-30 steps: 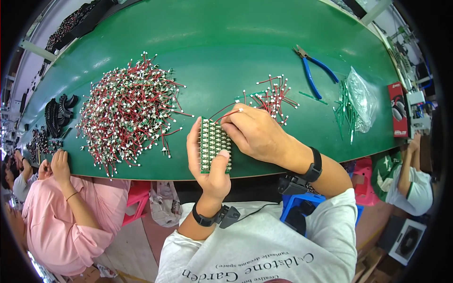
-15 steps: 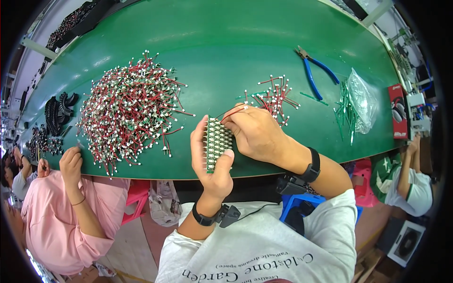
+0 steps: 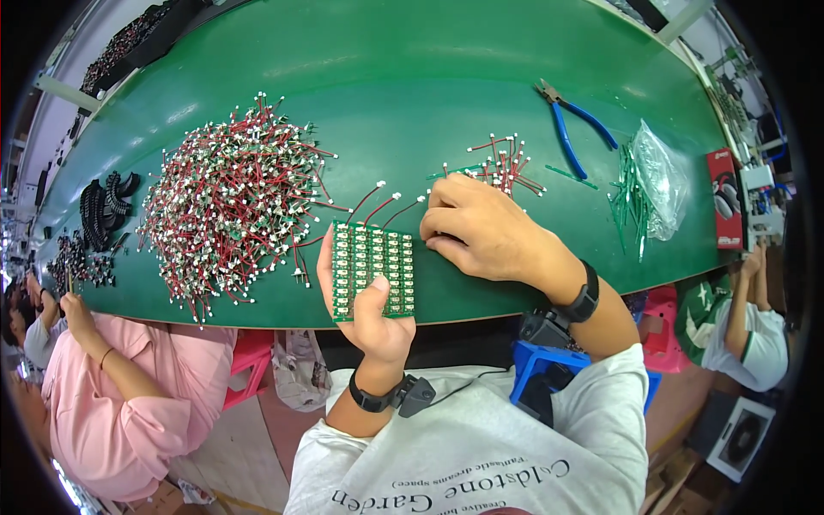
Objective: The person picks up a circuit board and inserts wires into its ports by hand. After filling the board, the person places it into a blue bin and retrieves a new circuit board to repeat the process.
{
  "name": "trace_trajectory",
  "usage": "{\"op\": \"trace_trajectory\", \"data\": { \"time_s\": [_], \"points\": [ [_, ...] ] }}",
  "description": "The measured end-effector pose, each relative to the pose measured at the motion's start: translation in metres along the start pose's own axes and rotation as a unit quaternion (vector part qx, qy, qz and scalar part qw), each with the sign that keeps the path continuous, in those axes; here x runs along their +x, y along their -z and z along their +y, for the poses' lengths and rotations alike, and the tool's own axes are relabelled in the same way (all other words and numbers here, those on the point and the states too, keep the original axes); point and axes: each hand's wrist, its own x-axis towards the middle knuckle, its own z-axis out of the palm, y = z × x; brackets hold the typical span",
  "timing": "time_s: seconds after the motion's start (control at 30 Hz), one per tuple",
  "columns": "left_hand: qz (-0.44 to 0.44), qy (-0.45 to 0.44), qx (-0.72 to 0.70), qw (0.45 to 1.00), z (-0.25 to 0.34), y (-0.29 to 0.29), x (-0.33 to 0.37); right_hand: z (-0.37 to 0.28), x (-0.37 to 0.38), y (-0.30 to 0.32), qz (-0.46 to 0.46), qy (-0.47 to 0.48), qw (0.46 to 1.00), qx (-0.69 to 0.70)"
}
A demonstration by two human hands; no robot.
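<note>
My left hand (image 3: 384,336) grips a green circuit board panel (image 3: 350,279) with rows of small white parts, its thumb pressed on the face. From the panel's far edge rise several red wire leads (image 3: 378,206) with white plugs. Just right of the panel, my right hand (image 3: 489,227) is closed with its fingers curled; whatever lies between the fingertips is hidden. Beyond that hand, a small pile of red wire leads (image 3: 512,163) is partly covered by it.
A large heap of wired connector boards (image 3: 232,206) lies to the left. Blue-handled cutters (image 3: 562,137), green strips (image 3: 631,202) and a clear plastic bag (image 3: 659,197) lie to the right, near a red box (image 3: 725,202). A pink-clothed co-worker (image 3: 129,395) sits at left.
The panel has turned to show its face broadly and shifted slightly left. My right hand has drawn away from its far edge, and more leads stand out there. The co-worker's hand moved left.
</note>
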Motion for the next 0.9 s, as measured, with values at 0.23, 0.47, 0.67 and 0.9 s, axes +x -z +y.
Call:
{"op": "trace_trajectory", "data": {
  "time_s": [0.23, 0.47, 0.67, 0.9],
  "points": [
    [-0.005, 0.021, -0.009, 1.000, 0.003, -0.005, 0.001, -0.005, 0.008, 0.015, 0.070, 0.023, 0.995, 0.061],
    [-0.032, 0.026, 0.071, 0.997, 0.002, -0.001, 0.003, -0.035, 0.007, 0.016, 0.056, 0.038, 0.966, 0.249],
    [-0.084, 0.028, 0.144, 0.986, 0.003, -0.003, 0.000, -0.031, 0.009, 0.002, 0.146, 0.004, 0.971, 0.189],
    [-0.110, -0.037, 0.201, 0.973, -0.004, 0.003, -0.004, -0.030, 0.010, 0.000, 0.186, 0.026, 0.972, 0.142]
  ]
}}
